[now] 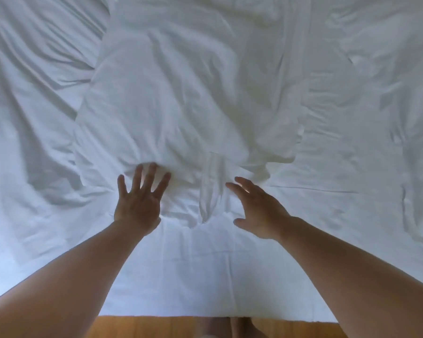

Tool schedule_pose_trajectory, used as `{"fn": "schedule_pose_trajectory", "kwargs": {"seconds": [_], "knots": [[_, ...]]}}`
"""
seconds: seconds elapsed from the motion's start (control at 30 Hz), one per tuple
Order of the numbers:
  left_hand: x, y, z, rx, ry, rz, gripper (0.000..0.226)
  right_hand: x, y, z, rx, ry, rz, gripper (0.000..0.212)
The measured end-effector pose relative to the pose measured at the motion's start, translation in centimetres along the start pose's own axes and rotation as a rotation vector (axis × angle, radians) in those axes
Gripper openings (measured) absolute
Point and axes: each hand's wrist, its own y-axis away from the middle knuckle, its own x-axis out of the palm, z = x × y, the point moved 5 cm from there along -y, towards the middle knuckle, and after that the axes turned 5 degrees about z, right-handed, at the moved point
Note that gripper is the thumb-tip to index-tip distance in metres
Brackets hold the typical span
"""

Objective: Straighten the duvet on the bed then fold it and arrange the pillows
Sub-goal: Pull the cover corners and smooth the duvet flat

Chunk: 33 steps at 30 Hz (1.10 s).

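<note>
The duvet (181,98) lies bunched in a long, rumpled heap down the middle of the bed (29,132), well short of either side, with its near end gathered into a twisted tail of cloth (211,189) pointing toward the foot. The left hand (138,203) is spread flat, fingers apart and straight, its fingertips against the near edge of the heap and gripping nothing. The right hand (257,211) is likewise spread and empty, just beside the twisted tail; whether it touches the cloth cannot be told. Judged by its deep creases and soft billows, the duvet is light, limp and bulky. It will slump rather than hold a line, so it is best taken by pinching the near edge or corners with both hands set well apart and drawing it outward. No pillow can be made out. No containers are in view. A strip of wooden floor (156,328) shows below the foot of the bed.
</note>
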Motion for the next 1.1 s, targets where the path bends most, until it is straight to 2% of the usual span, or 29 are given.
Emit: {"fn": "schedule_pose_trajectory", "kwargs": {"seconds": [0.1,0.17,0.23,0.27,0.33,0.43,0.5,0.57,0.67,0.73,0.8,0.87,0.93,0.97,1.03,1.07,1.1], "knots": [[1.7,-3.5,1.2,0.023,-0.019,-0.074,0.111,1.8,-5.8,2.0,-0.147,0.14,-0.016,0.108],[1.8,-5.4,1.2,0.013,0.011,-0.149,0.103,2.8,-8.8,2.3,-0.139,0.165,-0.031,0.119],[1.2,-6.9,0.9,0.008,0.067,-0.262,0.08,3.3,-10.8,2.0,-0.082,0.211,-0.105,0.123],[0.6,-7.4,0.7,-0.002,0.088,-0.329,0.064,3.3,-11.5,1.8,-0.054,0.248,-0.167,0.118],[-0.6,-8.0,0.4,-0.055,0.16,-0.378,0.043,2.6,-12.0,1.6,-0.036,0.276,-0.278,0.092],[-2.2,-7.5,-0.3,-0.087,0.285,-0.378,0.042,0.3,-12.0,1.4,-0.04,0.177,-0.343,0.049],[-4.0,-6.2,-1.3,-0.032,0.376,-0.401,0.042,-1.3,-11.0,0.3,-0.049,0.092,-0.33,0.04],[-6.3,-4.4,-3.0,0.014,0.534,-0.391,0.035,-2.8,-8.2,-1.1,-0.146,-0.08,-0.345,0.061],[-10.3,-1.1,-7.8,0.1,0.741,-0.302,0.027,-4.4,-2.2,-1.9,-0.366,-0.184,-0.316,0.118],[-12.2,0.6,-11.7,0.177,0.881,-0.222,0.021,-5.2,0.7,-2.3,-0.384,-0.253,-0.345,0.128],[-13.6,1.9,-15.4,0.225,1.009,-0.175,0.024,-6.2,3.3,-4.5,-0.339,-0.325,-0.399,0.118],[-13.9,2.6,-17.8,0.275,1.064,-0.116,0.03,-6.7,5.6,-7.1,-0.294,-0.255,-0.399,0.085],[-13.3,3.2,-19.0,0.363,1.053,-0.04,0.057,-6.4,8.1,-9.9,-0.209,-0.154,-0.363,0.051],[-13.1,3.5,-19.1,0.424,0.959,-0.089,0.077,-6.2,9.5,-11.1,-0.165,-0.152,-0.348,0.041],[-12.0,3.6,-18.2,0.466,0.604,-0.326,0.113,-5.8,12.1,-12.8,-0.125,-0.19,-0.337,0.031],[-11.3,3.4,-17.5,0.432,0.428,-0.423,0.121,-5.6,13.4,-13.6,-0.112,-0.203,-0.339,0.029],[-10.6,2.9,-16.6,0.376,0.292,-0.448,0.121,-5.3,14.8,-14.2,-0.093,-0.215,-0.32,0.028]]}}
